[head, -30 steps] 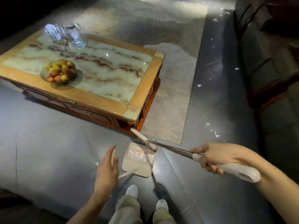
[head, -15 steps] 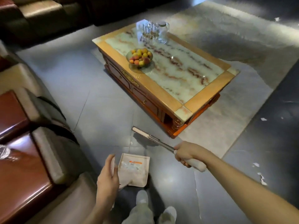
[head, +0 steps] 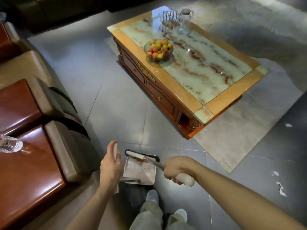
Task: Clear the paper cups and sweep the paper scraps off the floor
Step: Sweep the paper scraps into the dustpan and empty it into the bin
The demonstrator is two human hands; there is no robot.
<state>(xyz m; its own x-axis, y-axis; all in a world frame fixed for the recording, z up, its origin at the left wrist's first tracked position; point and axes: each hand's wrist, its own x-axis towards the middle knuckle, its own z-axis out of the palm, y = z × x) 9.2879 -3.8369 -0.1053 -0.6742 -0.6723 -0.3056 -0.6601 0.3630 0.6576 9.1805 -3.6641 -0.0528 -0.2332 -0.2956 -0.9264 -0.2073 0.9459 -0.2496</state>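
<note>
Presently holding brush (head: pixel 143 157) in right grip (head: pixel 174 168), head laid at dustpan (head: pixel 141 173) mouth; holding dustpan handle in left grip (head: pixel 110 165); scraps (head: pixel 281 189) on floor (head: pixel 116 113), well apart

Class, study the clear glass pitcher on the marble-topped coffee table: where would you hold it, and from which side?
Probably by its looped handle, coming from the side away from the metal rack of glasses. The clear glass pitcher stands upright, its handle juts out free there, and the rack crowds the other side.
</note>
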